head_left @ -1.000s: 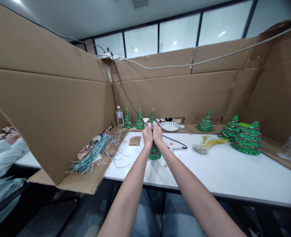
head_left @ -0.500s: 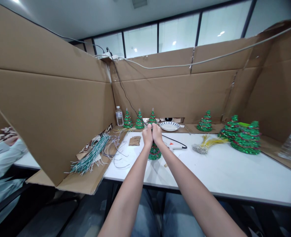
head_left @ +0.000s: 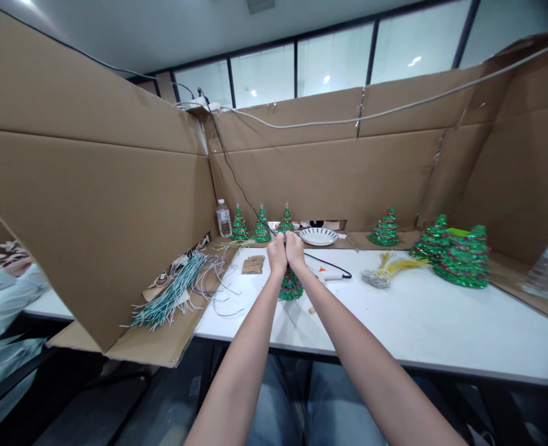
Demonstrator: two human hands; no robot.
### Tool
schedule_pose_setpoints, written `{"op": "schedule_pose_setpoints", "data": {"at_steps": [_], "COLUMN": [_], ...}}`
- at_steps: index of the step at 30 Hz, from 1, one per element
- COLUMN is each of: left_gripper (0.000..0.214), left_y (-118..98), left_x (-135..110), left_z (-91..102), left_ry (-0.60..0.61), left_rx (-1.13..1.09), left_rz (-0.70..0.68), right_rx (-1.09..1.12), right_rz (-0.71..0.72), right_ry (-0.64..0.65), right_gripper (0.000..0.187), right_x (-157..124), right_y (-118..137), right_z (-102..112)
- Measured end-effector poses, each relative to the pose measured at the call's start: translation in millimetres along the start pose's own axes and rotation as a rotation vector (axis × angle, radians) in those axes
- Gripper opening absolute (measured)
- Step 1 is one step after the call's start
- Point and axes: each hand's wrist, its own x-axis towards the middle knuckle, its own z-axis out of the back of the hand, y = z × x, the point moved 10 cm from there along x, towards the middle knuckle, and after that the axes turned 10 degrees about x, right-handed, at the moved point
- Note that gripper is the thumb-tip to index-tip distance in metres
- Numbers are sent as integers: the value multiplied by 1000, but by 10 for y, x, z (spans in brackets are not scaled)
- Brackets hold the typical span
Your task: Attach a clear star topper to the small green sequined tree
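Observation:
A small green tinsel Christmas tree (head_left: 291,287) stands upright on the white table, its upper half covered by my hands. Both hands are closed and pressed side by side at the treetop: my left hand (head_left: 276,253) on the left and my right hand (head_left: 295,251) on the right. My fingertips point away from the camera, so exactly what they pinch at the top is hidden. To the right of my hands lies a white tool, apparently a glue gun (head_left: 332,274), with a black cord. A brown cardboard piece (head_left: 253,264) lies to their left.
Finished-looking trees (head_left: 261,226) line the back beside a water bottle (head_left: 224,220) and a striped plate (head_left: 318,236). More trees (head_left: 462,257) stand at right, near a yellow-and-silver wire bundle (head_left: 385,271). Teal strands (head_left: 172,294) lie at left by a cardboard partition (head_left: 97,217).

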Motion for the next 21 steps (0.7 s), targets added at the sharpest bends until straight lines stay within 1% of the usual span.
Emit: {"op": "schedule_pose_setpoints", "data": {"at_steps": [21], "left_gripper": [33], "left_y": [-36], "left_x": [-16], "left_z": [12], "left_ry": [-3], "left_rx": [9], "left_rz": [-22], "right_rx": [9], "right_rz": [13], "right_ry": [12], "right_gripper": [32], "right_x": [-3], "right_y": [27], "right_z": [-11]}}
